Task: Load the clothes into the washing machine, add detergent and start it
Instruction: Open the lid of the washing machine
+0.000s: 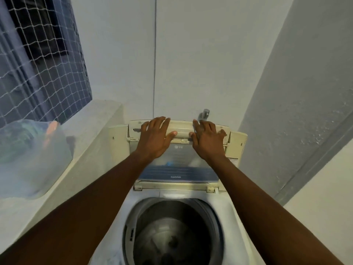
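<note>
Left hand (154, 138) and right hand (207, 139) lie flat, fingers spread, on the top edge of the raised lid (177, 157), curled round nothing. I see the washing machine (229, 205) open, with the dark drum (175, 236) at 6 o'clock from the hands. Clothes (21, 138) sit in a clear tub (47, 178) on the ledge (99, 131) at 9 o'clock.

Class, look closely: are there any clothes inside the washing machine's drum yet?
No: the drum shows only its bare base, while the clothes sit in the clear tub on the ledge.
</note>
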